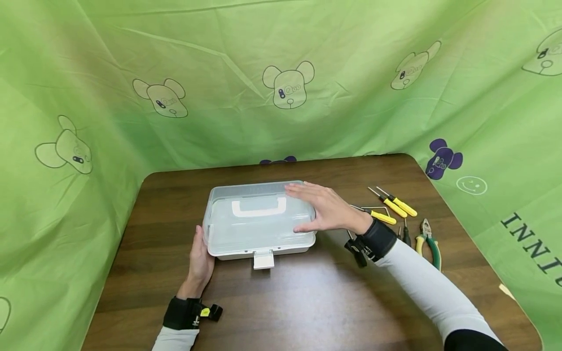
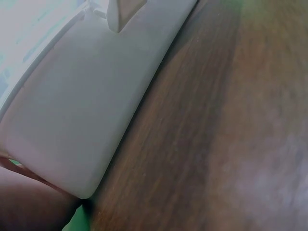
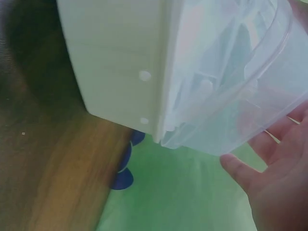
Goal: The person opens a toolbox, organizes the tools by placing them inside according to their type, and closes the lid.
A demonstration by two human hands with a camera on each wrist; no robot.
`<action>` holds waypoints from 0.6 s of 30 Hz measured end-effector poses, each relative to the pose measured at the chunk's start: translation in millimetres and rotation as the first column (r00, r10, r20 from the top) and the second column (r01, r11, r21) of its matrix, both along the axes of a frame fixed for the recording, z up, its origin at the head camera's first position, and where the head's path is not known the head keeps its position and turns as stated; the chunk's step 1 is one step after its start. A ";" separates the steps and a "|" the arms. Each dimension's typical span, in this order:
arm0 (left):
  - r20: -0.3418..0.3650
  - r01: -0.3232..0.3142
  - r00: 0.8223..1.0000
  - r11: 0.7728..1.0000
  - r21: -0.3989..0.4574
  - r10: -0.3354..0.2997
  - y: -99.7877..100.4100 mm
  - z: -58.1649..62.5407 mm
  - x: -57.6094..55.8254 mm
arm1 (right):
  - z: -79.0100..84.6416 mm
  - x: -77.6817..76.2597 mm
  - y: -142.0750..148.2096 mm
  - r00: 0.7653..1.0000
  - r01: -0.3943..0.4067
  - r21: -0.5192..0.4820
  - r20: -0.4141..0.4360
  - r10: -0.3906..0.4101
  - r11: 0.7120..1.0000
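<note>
- Green printed cloth: hangs behind and along the sides of the table.
- Brown wooden table: bears everything else.
- Pale toolbox: on the table, slightly left of the middle and toward the far edge. Its long axis runs left to right across the person's front, the right end angled a little farther off; the latch side faces the person, and the clear lid is uppermost.
- Right hand: over the lid's right end, fingers spread and fairly straight, thumb apart, touching the lid without a closed grip.
- Left hand: against the toolbox's left end, fingers extended and pointing away from the person, not curled round it.
- White handle: flat on the lid, parallel to the long axis.
- Pliers: at the right, nose pointing to the far edge.
- Three yellow-handled screwdrivers: right of the toolbox, tips slanting far-left.
- White latch: juts from the front wall toward the person.
</note>
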State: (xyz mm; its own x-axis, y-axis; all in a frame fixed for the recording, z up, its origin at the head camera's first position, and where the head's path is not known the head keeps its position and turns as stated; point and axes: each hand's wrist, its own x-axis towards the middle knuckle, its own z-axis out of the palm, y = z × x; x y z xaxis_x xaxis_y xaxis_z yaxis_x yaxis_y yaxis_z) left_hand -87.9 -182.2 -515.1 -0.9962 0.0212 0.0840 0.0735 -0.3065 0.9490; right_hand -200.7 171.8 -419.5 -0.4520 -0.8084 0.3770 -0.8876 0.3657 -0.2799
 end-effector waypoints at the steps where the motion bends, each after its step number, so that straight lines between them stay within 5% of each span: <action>1: 0.000 0.001 1.000 1.000 0.005 -0.001 0.4 0.0 -0.1 | 2.0 -0.8 0.2 1.000 0.007 0.005 0.017 -0.007 1.000; 7: 0.020 -0.009 1.000 1.000 0.009 0.009 2.1 0.7 -2.2 | 13.6 -8.8 0.1 0.994 0.037 0.013 0.099 -0.038 0.999; 14: 0.144 -0.030 0.989 0.997 -0.073 0.040 2.6 4.4 -2.3 | 20.4 -19.5 -1.4 0.982 0.038 0.010 0.187 -0.039 0.999; 18: 0.158 -0.034 0.986 0.993 -0.112 0.051 1.7 4.4 -0.9 | 21.5 -23.5 -2.1 0.976 0.036 0.010 0.214 -0.037 0.999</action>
